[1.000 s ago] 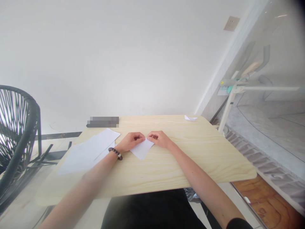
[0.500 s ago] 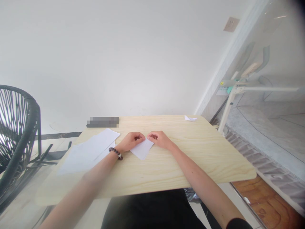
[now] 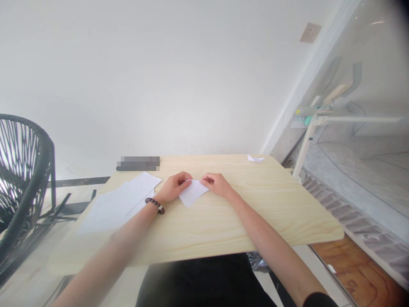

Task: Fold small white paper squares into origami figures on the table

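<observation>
Between my hands is a small white piece of paper (image 3: 191,194), with one corner pointing toward me. My left hand (image 3: 175,186), with a dark beaded bracelet (image 3: 155,205) at its wrist, pinches the paper's upper left part between thumb and fingers. At the upper right, my right hand (image 3: 217,185) pinches the same paper, its fingers curled. The paper's far edge is partly hidden by the fingers.
Larger white sheets (image 3: 118,202) lie on the left of the wooden table (image 3: 275,213). A folded white paper (image 3: 255,159) is at the far right edge. A blurred dark object (image 3: 138,163) sits at the back left. A woven chair (image 3: 41,149) stands left.
My hands have moved slightly apart along the paper's far edge. The paper has turned a little and shifted away from me, so more of its far edge shows.
</observation>
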Motion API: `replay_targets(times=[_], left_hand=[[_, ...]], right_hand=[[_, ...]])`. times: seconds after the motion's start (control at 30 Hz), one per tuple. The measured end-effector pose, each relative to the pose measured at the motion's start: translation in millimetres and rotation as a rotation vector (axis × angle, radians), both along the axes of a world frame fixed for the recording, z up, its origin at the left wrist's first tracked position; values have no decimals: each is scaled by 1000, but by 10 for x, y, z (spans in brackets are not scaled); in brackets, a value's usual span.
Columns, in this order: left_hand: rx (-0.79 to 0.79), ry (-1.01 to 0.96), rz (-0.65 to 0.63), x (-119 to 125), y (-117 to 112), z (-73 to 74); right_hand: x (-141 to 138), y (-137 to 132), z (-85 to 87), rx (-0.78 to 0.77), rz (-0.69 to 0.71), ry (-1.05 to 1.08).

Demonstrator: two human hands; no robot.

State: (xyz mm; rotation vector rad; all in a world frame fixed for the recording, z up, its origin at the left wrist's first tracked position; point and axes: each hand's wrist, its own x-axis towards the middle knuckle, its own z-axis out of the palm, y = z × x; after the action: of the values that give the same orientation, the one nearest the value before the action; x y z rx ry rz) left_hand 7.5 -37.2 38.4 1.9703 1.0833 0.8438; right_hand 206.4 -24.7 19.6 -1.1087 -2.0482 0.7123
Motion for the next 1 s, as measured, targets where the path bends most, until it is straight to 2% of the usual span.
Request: replay_targets(times=[0.2,0.37,0.5,0.63,0.83,0.93,1.0], left_hand=[[-76,30,4,-17,10,3],[-86,52,24,-19,16,7],[-56,40,8,-9,11,4],[46,57,-13,-10,3,17],[94,188,28,-23,8,27],[131,213,78,-31,32,-1],[141,243,132,-43,55,-28]], right_hand=[[1,-7,1,31,39,-3],[8,8,-7,16,5,6],[15,40,-23,20,-63,34],[20,75,-59,28,-117,63],[29,114,-110,47,-186,48],[44,117,-95,133,-242,18],[51,100,-65,187,-223,5]])
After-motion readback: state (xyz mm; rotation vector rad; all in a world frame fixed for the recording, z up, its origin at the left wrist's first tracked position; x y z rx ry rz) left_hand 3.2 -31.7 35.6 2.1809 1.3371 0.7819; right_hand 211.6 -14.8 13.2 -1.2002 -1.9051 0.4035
